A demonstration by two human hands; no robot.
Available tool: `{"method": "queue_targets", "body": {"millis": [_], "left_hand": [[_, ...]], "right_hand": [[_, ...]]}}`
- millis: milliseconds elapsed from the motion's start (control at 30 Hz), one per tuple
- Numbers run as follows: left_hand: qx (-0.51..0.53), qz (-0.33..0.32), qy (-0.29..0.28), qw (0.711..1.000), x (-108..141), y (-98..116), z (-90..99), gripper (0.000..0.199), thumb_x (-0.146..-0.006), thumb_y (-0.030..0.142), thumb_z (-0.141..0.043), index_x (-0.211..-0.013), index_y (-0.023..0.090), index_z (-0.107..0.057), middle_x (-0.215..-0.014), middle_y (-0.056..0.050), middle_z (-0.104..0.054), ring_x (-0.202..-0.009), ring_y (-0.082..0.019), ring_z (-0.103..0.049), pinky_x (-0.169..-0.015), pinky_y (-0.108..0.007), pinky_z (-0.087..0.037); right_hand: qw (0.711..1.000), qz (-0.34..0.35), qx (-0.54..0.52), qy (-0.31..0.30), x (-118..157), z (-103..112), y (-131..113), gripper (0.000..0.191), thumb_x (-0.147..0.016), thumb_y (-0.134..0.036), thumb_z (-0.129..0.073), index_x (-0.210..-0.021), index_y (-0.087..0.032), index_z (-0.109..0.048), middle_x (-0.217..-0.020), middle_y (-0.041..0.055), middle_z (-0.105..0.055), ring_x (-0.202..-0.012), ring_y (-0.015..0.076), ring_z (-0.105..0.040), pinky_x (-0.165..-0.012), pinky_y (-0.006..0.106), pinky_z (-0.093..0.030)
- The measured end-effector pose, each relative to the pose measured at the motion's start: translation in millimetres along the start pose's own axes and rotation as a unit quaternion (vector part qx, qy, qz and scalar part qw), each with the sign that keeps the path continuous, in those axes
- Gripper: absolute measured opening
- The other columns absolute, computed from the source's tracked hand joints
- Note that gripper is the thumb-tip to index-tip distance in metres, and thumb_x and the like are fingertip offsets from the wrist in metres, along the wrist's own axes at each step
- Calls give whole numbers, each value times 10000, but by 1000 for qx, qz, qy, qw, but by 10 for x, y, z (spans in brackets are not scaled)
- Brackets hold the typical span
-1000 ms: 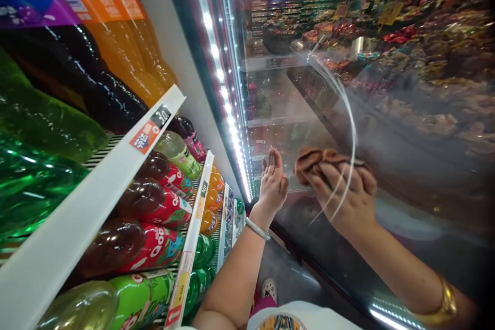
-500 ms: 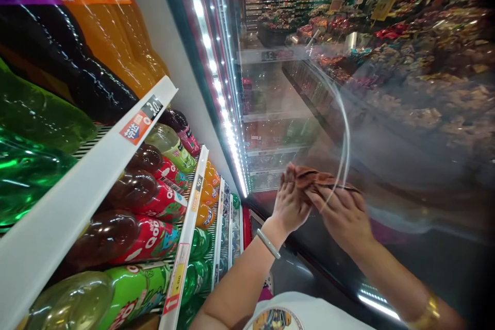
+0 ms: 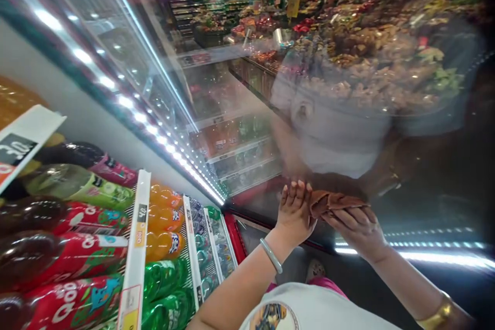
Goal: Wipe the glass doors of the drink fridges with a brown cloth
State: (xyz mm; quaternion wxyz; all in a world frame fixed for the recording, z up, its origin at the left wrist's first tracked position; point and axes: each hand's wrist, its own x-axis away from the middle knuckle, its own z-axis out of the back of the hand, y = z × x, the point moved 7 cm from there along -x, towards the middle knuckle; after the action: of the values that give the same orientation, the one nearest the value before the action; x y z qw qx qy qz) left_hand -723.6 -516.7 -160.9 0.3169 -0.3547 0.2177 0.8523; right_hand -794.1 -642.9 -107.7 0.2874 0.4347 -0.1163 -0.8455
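A folded brown cloth (image 3: pixel 338 202) lies against the inside of the glass door (image 3: pixel 247 129), low on the pane. My right hand (image 3: pixel 358 229) presses the cloth to the glass, its fingers bent over the lower edge. Just left of it, my left hand (image 3: pixel 296 214) rests on the glass with fingers extended, its thumb side beside the cloth's left end. A pale bangle (image 3: pixel 271 256) circles my left wrist, and a gold one (image 3: pixel 439 314) my right.
Shelves of bottled drinks fill the left, with red-labelled bottles (image 3: pixel 77 296), orange bottles (image 3: pixel 164 216) and white shelf edges (image 3: pixel 135 252). An LED strip (image 3: pixel 154 136) runs diagonally beside the door. Produce displays (image 3: pixel 371 67) appear in the glass.
The view has swung to the right, so the shelves sit further left. Both hands and the cloth are lower in the picture, and the white streaks on the glass no longer show.
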Motion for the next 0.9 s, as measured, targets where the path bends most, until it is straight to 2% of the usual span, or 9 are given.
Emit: {"method": "queue_targets", "body": {"millis": [67,200,267,400,467,533,667,800,900], "left_hand": [[7,19,-26,999,42,68,-53,1098,-823,301,-710,-1686,69,-72,-1763,-200,66,-1640,-376,36,-1317,-558,-278],[30,59,-41,997,-57,173,-15,1191,-785,227,-747,-1694,137,18,-1715,-231,257,-1599,-485,90,-1231,-670,-374],[37,77,-48,995,-109,230,11,1219,-781,211,-753,-1695,192,53,-1693,-222,322,-1586,-499,115,-1213,-706,-375],[57,67,-86,992,-98,498,-22,1220,-777,226,-773,-1699,262,25,-1684,-191,350,-1596,-495,53,-1222,-711,-358],[76,46,-105,990,-56,719,-71,1209,-774,228,-764,-1701,222,12,-1707,-189,293,-1609,-469,5,-1248,-682,-342],[99,31,-92,990,-33,956,-90,1198,-784,213,-720,-1690,137,59,-1730,-209,213,-1622,-434,-1,-1269,-658,-326],[152,25,-55,987,-51,1393,-91,1201,-793,194,-649,-1663,116,175,-1757,-188,155,-1634,-387,42,-1293,-645,-299],[238,132,-129,954,40,1679,-150,1247,-778,167,-652,-1648,150,241,-1753,-159,208,-1627,-365,100,-1335,-579,-238],[312,239,-132,910,201,1882,-117,1056,-929,230,-561,-1670,242,191,-1773,-81,189,-1631,-316,128,-1357,-560,-143]], "right_hand": [[999,-19,24,19,134,224,225,225,-818,-188,-800,-913,-391,-785,-962,-35,-721,-959,169,-593,-936,364,-465],[980,-129,123,91,238,619,738,221,-729,-278,-885,-925,-349,-810,-965,64,-694,-1096,299,-605,-959,475,-491],[985,-112,105,75,275,581,733,290,-751,-226,-859,-1001,-364,-806,-1045,54,-729,-1079,281,-633,-943,452,-497],[998,-41,19,33,460,349,434,342,-829,-115,-757,-1024,-397,-764,-1001,-54,-767,-919,151,-622,-885,333,-454],[999,-43,-25,10,542,280,382,262,-861,-112,-715,-965,-349,-750,-986,-47,-763,-956,151,-620,-914,333,-447],[996,-69,-56,6,575,295,451,195,-871,-129,-707,-943,-308,-740,-1026,-11,-754,-1039,177,-621,-972,357,-447],[990,-114,-65,56,595,476,673,191,-867,-162,-737,-1019,-276,-728,-1091,52,-729,-1134,238,-604,-1024,402,-443],[990,-125,-70,16,739,469,699,233,-918,-185,-676,-1145,-240,-693,-1147,95,-716,-1129,275,-600,-1024,437,-444],[982,-133,-135,1,840,438,699,291,-927,-160,-647,-1207,-238,-659,-1184,102,-703,-1165,286,-603,-990,424,-470]]}}
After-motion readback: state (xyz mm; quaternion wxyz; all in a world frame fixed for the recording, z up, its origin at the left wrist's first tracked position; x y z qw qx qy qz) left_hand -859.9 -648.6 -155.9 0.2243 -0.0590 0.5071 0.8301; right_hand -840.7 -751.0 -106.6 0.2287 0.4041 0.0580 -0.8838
